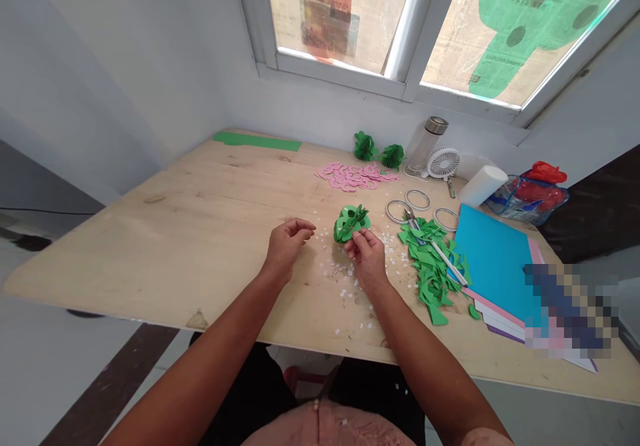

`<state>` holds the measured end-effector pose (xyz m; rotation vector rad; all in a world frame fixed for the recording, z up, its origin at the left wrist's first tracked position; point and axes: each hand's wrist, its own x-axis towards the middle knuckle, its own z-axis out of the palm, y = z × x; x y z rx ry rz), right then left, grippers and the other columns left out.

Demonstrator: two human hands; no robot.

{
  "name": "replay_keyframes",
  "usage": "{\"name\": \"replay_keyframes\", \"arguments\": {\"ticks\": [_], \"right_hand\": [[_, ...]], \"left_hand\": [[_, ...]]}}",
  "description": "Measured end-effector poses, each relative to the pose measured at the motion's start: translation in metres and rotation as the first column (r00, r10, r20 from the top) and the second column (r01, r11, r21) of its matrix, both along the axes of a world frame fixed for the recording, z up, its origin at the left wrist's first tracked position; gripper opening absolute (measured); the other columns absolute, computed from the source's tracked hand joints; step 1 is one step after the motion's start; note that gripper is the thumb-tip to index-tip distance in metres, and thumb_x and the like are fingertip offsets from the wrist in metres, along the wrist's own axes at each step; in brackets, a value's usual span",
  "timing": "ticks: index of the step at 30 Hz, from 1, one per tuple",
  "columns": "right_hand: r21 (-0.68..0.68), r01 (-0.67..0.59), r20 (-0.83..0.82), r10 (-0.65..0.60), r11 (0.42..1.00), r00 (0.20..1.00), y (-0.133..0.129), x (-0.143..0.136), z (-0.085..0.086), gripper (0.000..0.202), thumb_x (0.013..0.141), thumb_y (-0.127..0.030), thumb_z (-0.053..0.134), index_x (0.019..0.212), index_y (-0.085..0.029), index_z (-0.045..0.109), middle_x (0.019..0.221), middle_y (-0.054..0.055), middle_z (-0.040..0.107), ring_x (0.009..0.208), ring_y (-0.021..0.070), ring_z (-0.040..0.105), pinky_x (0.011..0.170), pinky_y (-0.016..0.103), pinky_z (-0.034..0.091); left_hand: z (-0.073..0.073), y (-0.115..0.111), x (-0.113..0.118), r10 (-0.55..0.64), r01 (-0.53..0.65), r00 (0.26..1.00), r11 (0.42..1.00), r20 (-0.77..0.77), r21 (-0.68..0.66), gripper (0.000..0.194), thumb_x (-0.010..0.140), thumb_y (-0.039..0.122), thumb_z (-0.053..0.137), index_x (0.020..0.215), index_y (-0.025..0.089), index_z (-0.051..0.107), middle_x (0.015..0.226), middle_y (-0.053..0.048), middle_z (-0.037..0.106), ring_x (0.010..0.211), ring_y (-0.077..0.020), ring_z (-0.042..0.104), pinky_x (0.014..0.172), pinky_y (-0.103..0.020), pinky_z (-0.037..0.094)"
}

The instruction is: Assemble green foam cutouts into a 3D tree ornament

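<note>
My right hand pinches a green layered paper flower by its lower right edge, above the table. Its folded paper layers fan upward, and small white patches show on the petals. To the left of it, my left hand is held off the flower, fingers half curled and slightly apart from the thumb, with nothing visible in them. Tiny white paper bits lie scattered below. Two similar green paper flowers stand near the wall, behind a heap of pink paper cutouts.
At right lie green paper scraps, scissors, a white pen, tape rolls and stacked coloured sheets. Behind are a bottle, small fan, white roll and clear container. A green strip lies far left.
</note>
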<state>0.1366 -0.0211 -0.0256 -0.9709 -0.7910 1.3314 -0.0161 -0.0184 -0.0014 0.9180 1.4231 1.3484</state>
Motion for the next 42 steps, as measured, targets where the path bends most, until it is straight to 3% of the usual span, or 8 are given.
{"name": "replay_keyframes", "arguments": {"ticks": [3, 8, 11, 14, 20, 24, 30, 42], "right_hand": [[0.013, -0.022, 0.019, 0.022, 1.000, 1.000, 0.000, 0.000, 0.000, 0.022, 0.068, -0.037, 0.066, 0.069, -0.017, 0.058, 0.050, -0.003, 0.060, 0.039, 0.0062, 0.043, 0.040, 0.019, 0.033], [0.027, -0.084, 0.049, 0.082, 0.996, 0.995, -0.001, 0.000, -0.002, 0.022, 0.069, -0.038, 0.066, 0.071, -0.017, 0.061, 0.050, -0.004, 0.060, 0.041, 0.0066, 0.044, 0.041, 0.019, 0.034], [0.030, -0.105, 0.046, 0.103, 0.994, 0.994, -0.001, 0.000, -0.002, 0.022, 0.070, -0.038, 0.066, 0.073, -0.016, 0.062, 0.050, -0.004, 0.060, 0.041, 0.0067, 0.044, 0.042, 0.019, 0.034], [0.039, -0.111, 0.041, 0.109, 0.993, 0.993, -0.001, 0.000, -0.003, 0.021, 0.070, -0.037, 0.066, 0.075, -0.016, 0.063, 0.051, -0.004, 0.060, 0.041, 0.0066, 0.044, 0.042, 0.019, 0.034], [0.049, -0.120, 0.060, 0.117, 0.992, 0.991, -0.002, 0.000, -0.003, 0.021, 0.071, -0.037, 0.066, 0.075, -0.017, 0.063, 0.051, -0.004, 0.060, 0.040, 0.0066, 0.043, 0.043, 0.020, 0.034], [0.062, -0.138, 0.075, 0.133, 0.989, 0.988, -0.003, 0.000, -0.001, 0.020, 0.071, -0.037, 0.065, 0.072, -0.017, 0.062, 0.051, -0.003, 0.060, 0.041, 0.0068, 0.044, 0.043, 0.020, 0.035], [0.070, -0.152, 0.091, 0.146, 0.986, 0.985, -0.004, 0.000, 0.000, 0.021, 0.071, -0.038, 0.065, 0.074, -0.017, 0.063, 0.052, -0.004, 0.059, 0.042, 0.0076, 0.044, 0.043, 0.021, 0.035], [0.094, -0.136, 0.125, 0.124, 0.986, 0.984, -0.004, -0.002, 0.002, 0.023, 0.070, -0.039, 0.067, 0.076, -0.017, 0.064, 0.056, -0.004, 0.059, 0.046, 0.0083, 0.046, 0.045, 0.022, 0.036]], "left_hand": [[0.000, 0.000, 0.002, -0.068, 0.071, 0.996, 0.997, 0.058, -0.040, 0.022, 0.061, 0.036, 0.068, 0.073, 0.017, 0.067, 0.071, -0.003, 0.063, 0.071, -0.0159, 0.057, 0.064, -0.027, 0.041], [0.001, 0.000, 0.008, -0.275, 0.288, 0.937, 0.957, 0.217, -0.031, 0.043, 0.060, 0.038, 0.076, 0.097, 0.019, 0.066, 0.097, -0.007, 0.066, 0.086, -0.0195, 0.061, 0.071, -0.030, 0.046], [0.002, -0.002, 0.011, -0.353, 0.353, 0.912, 0.935, 0.210, 0.034, 0.046, 0.062, 0.038, 0.076, 0.103, 0.020, 0.065, 0.110, -0.009, 0.064, 0.091, -0.0209, 0.062, 0.077, -0.033, 0.048], [0.001, -0.003, 0.012, -0.386, 0.380, 0.905, 0.922, 0.179, 0.068, 0.049, 0.062, 0.036, 0.076, 0.107, 0.019, 0.063, 0.109, -0.010, 0.064, 0.094, -0.0220, 0.061, 0.080, -0.035, 0.048], [-0.003, -0.003, 0.017, -0.299, 0.290, 0.952, 0.948, 0.060, 0.130, 0.043, 0.064, 0.033, 0.072, 0.102, 0.017, 0.061, 0.104, -0.009, 0.064, 0.094, -0.0221, 0.061, 0.080, -0.036, 0.049], [-0.006, -0.006, 0.018, -0.142, 0.197, 0.967, 0.942, -0.211, 0.270, 0.033, 0.069, 0.027, 0.066, 0.099, 0.020, 0.057, 0.111, -0.008, 0.060, 0.102, -0.0224, 0.058, 0.081, -0.036, 0.050], [0.000, -0.012, 0.017, -0.039, 0.313, 0.842, 0.848, -0.538, 0.428, 0.009, 0.076, 0.023, 0.060, 0.086, 0.021, 0.061, 0.114, -0.008, 0.059, 0.107, -0.0221, 0.057, 0.086, -0.037, 0.049], [0.003, -0.015, 0.021, 0.005, 0.392, 0.755, 0.798, -0.656, 0.458, 0.018, 0.077, 0.015, 0.057, 0.093, 0.021, 0.060, 0.113, -0.008, 0.058, 0.109, -0.0218, 0.056, 0.094, -0.039, 0.046]]}}
